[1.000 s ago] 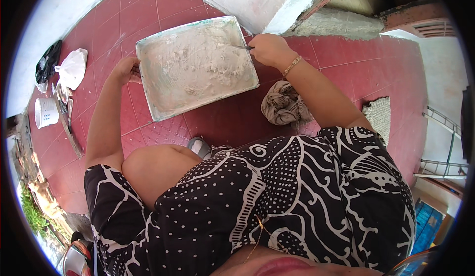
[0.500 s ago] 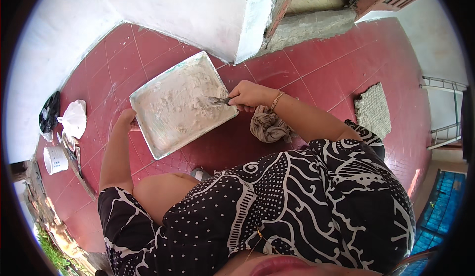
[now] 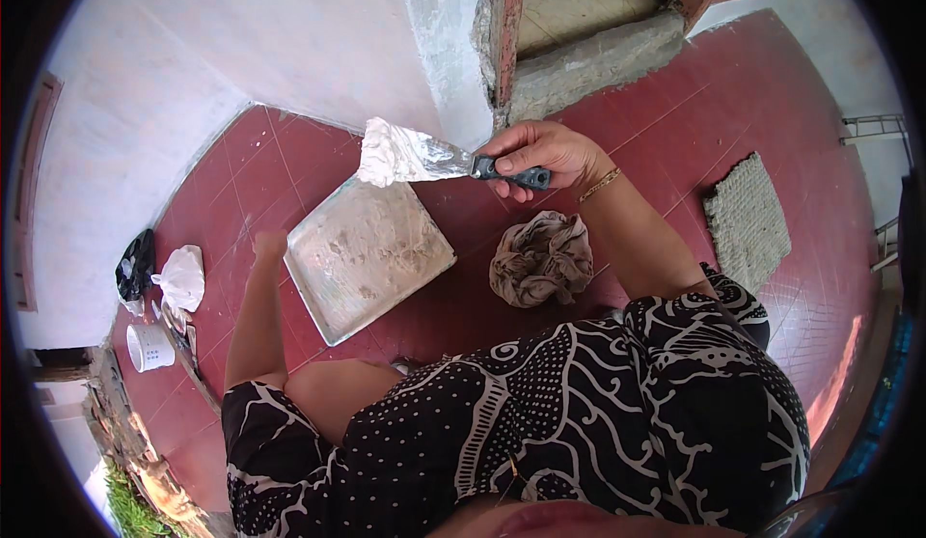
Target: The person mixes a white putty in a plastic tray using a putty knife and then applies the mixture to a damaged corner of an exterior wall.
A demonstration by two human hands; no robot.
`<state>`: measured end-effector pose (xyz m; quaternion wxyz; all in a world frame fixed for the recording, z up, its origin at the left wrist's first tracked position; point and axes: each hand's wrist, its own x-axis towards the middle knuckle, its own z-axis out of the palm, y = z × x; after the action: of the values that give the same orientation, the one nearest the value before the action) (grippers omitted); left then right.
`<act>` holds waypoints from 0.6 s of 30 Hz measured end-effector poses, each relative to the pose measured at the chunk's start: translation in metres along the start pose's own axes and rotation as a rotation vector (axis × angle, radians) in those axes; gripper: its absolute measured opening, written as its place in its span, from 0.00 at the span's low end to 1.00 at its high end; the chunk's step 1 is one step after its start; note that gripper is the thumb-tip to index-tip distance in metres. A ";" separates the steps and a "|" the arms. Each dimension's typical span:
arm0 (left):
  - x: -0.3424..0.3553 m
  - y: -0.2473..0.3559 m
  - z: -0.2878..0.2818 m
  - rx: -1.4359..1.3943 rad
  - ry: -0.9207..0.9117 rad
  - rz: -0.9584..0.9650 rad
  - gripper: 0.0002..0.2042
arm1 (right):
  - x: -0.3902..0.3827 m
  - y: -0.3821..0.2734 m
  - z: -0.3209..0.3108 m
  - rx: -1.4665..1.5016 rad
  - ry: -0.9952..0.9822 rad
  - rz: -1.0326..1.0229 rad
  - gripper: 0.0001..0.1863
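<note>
My right hand (image 3: 550,157) grips the dark handle of a putty knife (image 3: 446,159), raised above the tray's far edge. A thick lump of white paste (image 3: 391,152) covers the blade's end. Below it, a shallow pale tray (image 3: 359,330) holds an uneven layer of whitish, grainy paste (image 3: 371,248). At the tray's left edge, my left hand (image 3: 271,246) is closed on the rim; some of its fingers are hidden. A crumpled brownish cloth (image 3: 542,260) lies to the right of the tray.
Red floor tiles (image 3: 463,316) run up to the white wall (image 3: 280,36). At left are a white bucket (image 3: 150,347), a white plastic bag (image 3: 183,277), a black bag (image 3: 135,266) and a long thin strip. A woven mat (image 3: 750,220) lies right, below a rough doorway sill (image 3: 598,67).
My right hand has lifted the putty knife up from the tray, and its blade now carries white paste. My left hand stays at the tray's rim. The view has tilted upward.
</note>
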<state>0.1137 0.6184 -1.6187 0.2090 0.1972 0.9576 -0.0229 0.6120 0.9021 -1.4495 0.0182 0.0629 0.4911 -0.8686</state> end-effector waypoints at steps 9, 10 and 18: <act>-0.145 0.186 -0.014 -0.353 0.276 0.081 0.28 | -0.181 -0.073 -0.073 0.052 0.380 -0.283 0.21; -0.153 0.194 -0.018 -0.407 0.227 0.072 0.28 | -0.187 -0.075 -0.077 0.052 0.376 -0.287 0.21; -0.146 0.179 -0.019 -0.566 0.070 0.063 0.24 | -0.159 -0.033 -0.074 0.034 0.852 -0.428 0.19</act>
<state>0.2979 0.7321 -1.5344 0.2233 0.1613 0.9259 0.2586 0.7730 0.9779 -1.4393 -0.3652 0.3110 0.4425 -0.7577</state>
